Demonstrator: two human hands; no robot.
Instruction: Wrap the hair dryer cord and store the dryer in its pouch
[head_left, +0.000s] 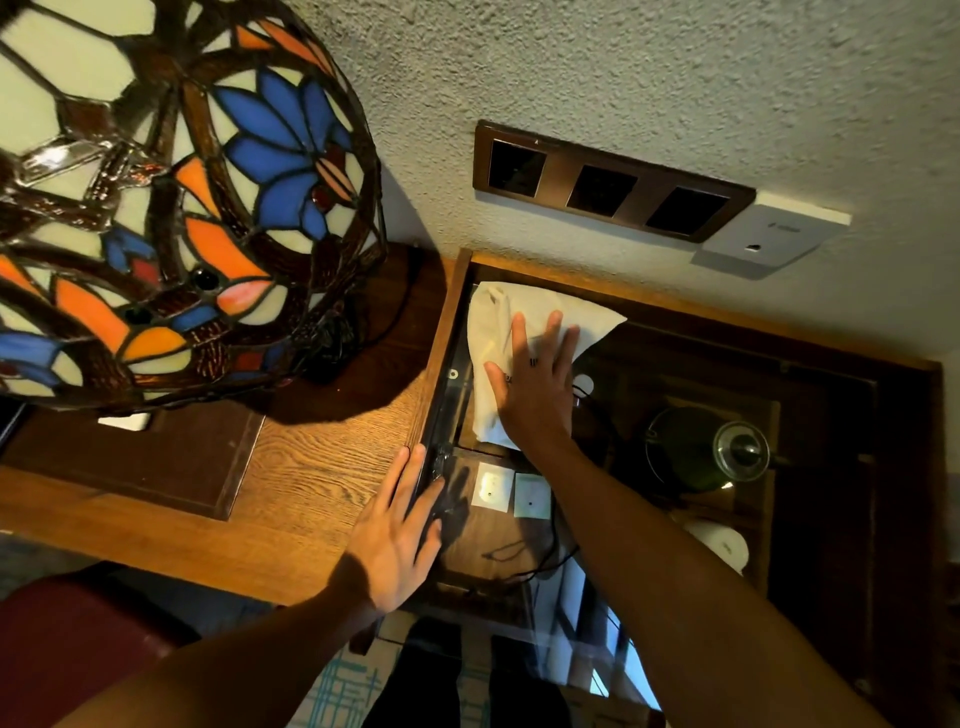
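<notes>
A white fabric pouch (566, 317) lies at the back left of a glass-topped surface (810, 364), close to the wall. My right hand (535, 384) rests flat on the pouch with its fingers spread, holding nothing. My left hand (402, 530) lies flat and open on the edge where the wooden desk (322, 467) meets the glass top. The hair dryer itself is not visible; I cannot tell whether it is inside the pouch. A thin black cord (524, 558) shows under the glass near my right forearm.
A large stained-glass lamp (171, 197) stands on the desk at the left. A dark three-part socket panel (608, 182) and a white wall box (769, 234) are on the wall behind. A glass-lidded kettle (711, 452) and white cups (722, 545) sit below the glass.
</notes>
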